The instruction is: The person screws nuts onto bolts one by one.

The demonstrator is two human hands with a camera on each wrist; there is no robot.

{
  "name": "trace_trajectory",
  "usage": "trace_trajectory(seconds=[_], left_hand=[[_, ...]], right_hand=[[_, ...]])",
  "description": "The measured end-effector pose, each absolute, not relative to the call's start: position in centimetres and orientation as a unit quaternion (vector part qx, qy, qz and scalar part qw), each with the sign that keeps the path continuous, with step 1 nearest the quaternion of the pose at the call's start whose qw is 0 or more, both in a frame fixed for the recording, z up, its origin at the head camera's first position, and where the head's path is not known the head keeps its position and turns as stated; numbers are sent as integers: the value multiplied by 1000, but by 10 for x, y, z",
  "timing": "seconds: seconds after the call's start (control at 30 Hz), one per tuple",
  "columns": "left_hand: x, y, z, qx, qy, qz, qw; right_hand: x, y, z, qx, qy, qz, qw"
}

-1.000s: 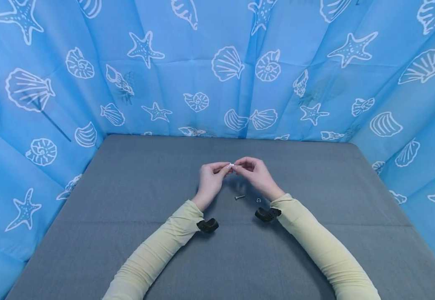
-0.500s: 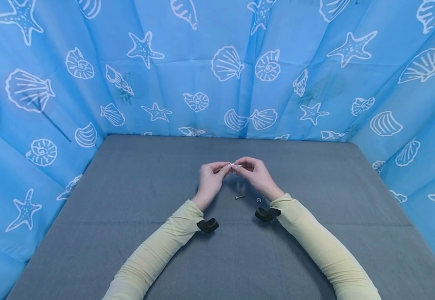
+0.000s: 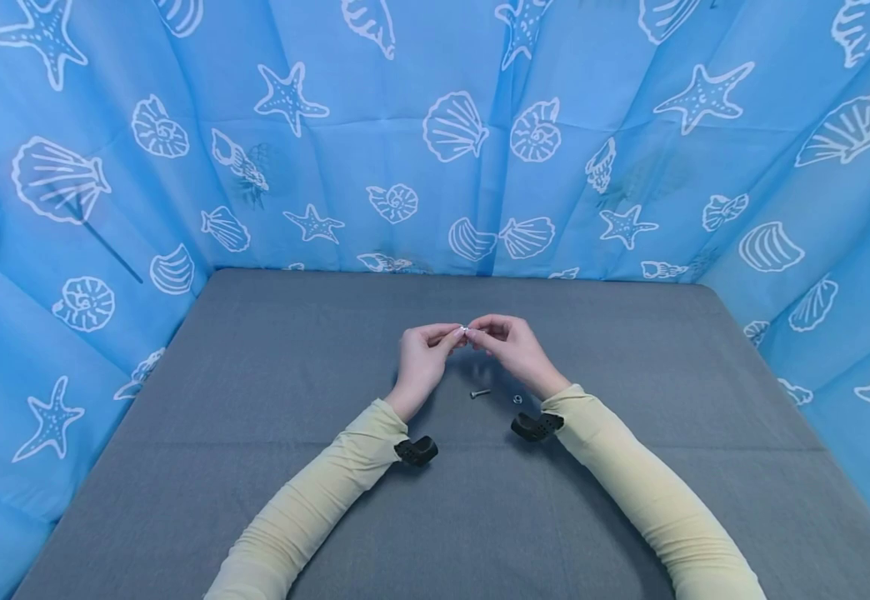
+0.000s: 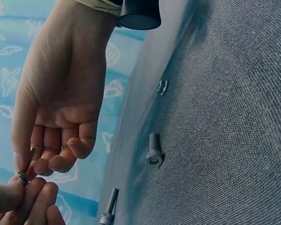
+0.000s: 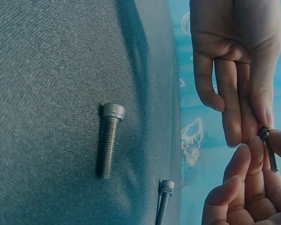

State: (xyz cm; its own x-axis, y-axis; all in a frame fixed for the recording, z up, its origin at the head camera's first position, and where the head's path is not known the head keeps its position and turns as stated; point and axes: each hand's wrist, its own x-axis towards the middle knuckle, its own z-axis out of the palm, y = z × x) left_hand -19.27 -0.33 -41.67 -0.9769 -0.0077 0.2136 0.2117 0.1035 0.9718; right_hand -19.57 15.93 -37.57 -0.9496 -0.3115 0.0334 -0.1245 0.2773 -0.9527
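Observation:
Both hands meet above the far middle of the table. My left hand (image 3: 418, 367) pinches the head end of a small metal bolt (image 5: 272, 160) between thumb and fingers. From the other side, thumb and fingertips of my right hand (image 3: 521, 354) pinch at the nut (image 5: 265, 133) close to the bolt's head. The threaded shank points toward the right hand, and fingertips partly cover the nut and head. Below the hands a loose socket-head bolt (image 3: 480, 394) lies on its side. Near the right wrist lies a loose nut (image 3: 517, 400).
Another bolt with a nut near its head (image 5: 166, 190) lies on the grey cloth-covered table (image 3: 292, 383), seen only in the wrist views. A blue curtain (image 3: 405, 150) with white shells and starfish stands along the back and sides. Black wrist cameras (image 3: 416, 451) sit below both hands.
Both hands keep nearly the same place. The fingertips shift slightly at the bolt, and its bright shank, seen earlier between the right fingers, shows less in the head view now.

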Motion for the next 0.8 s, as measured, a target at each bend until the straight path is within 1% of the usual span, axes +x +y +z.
trace_trajectory(seconds=[0.43,0.8], left_hand=[[-192,-3,-415,-69,-735,-669,88],[-190,-2,-414,-67,-737,-668,81]], right_hand=[[-194,158,-378,-145,771,-616,71],[-196,160,-378,-143,792,-590,72]])
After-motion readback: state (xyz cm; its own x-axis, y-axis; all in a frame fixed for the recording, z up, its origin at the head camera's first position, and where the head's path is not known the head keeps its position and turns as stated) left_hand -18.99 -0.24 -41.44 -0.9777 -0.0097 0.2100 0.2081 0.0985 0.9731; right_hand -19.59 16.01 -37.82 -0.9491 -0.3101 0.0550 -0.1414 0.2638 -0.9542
